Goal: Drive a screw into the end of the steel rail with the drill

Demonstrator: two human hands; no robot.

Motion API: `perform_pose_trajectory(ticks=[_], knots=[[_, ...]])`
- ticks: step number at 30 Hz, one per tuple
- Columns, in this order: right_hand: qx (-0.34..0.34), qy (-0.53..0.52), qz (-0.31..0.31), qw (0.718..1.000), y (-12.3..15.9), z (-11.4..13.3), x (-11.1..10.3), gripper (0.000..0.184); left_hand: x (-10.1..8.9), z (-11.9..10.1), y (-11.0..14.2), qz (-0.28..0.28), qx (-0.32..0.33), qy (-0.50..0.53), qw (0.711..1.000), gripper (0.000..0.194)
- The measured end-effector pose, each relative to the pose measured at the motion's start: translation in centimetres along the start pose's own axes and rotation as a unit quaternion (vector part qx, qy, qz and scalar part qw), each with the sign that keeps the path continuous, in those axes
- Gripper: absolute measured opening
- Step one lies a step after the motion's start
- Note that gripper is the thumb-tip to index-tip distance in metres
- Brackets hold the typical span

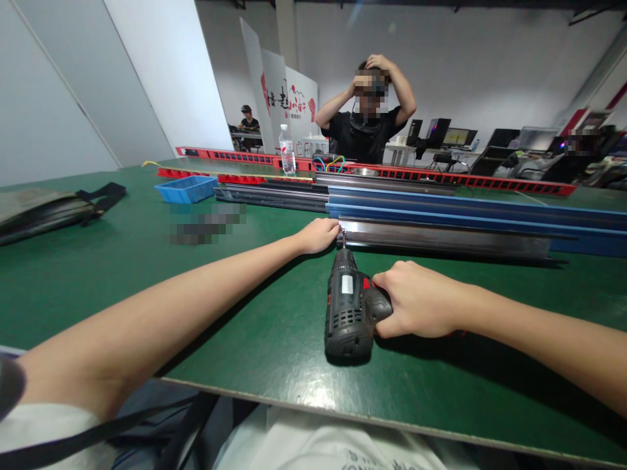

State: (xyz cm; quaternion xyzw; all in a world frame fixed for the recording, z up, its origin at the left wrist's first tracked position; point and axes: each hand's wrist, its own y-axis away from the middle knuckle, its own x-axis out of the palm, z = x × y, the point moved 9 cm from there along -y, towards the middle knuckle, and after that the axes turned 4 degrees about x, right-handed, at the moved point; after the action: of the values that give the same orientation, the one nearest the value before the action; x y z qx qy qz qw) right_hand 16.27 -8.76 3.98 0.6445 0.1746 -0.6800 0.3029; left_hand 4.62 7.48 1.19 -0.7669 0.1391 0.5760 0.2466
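My right hand [416, 299] is wrapped around the handle of a black cordless drill [349, 310] with red accents, which lies on its side. Its bit points away from me and meets the near left end of a long grey metal profile [441, 236]. At that same end, my left hand [319, 235] has its fingers closed against the profile's edge; the fingertips are partly hidden. Behind the grey profile runs a long blue profile [465, 205], with dark profiles [274, 196] to its left.
A green table [264, 313] spans the view. On it stand a blue plastic bin [189, 189], a water bottle [287, 153] and long red rails [514, 183]. A dark bag [49, 212] lies at left. Across the table, a person [365, 127] has both hands raised to the head.
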Motion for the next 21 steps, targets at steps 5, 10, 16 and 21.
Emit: perform_pose_trajectory(ticks=[5, 10, 16, 21], knots=[[-0.001, -0.001, -0.004, 1.000, 0.07, 0.00, -0.08, 0.024, -0.01, -0.06, 0.07, 0.009, -0.009, -0.004, 1.000, 0.041], [-0.001, -0.007, -0.002, 1.000, 0.11, -0.03, -0.15, 0.023, -0.12, -0.14, 0.09, 0.008, -0.009, -0.008, 1.000, 0.041], [0.001, -0.005, 0.001, 1.000, 0.04, -0.04, -0.16, 0.023, -0.09, -0.15, 0.07, 0.002, -0.001, -0.012, 1.000, 0.041], [0.000, -0.004, -0.001, 1.000, 0.06, -0.08, -0.16, 0.024, -0.01, -0.03, 0.08, 0.004, -0.005, -0.013, 1.000, 0.042]])
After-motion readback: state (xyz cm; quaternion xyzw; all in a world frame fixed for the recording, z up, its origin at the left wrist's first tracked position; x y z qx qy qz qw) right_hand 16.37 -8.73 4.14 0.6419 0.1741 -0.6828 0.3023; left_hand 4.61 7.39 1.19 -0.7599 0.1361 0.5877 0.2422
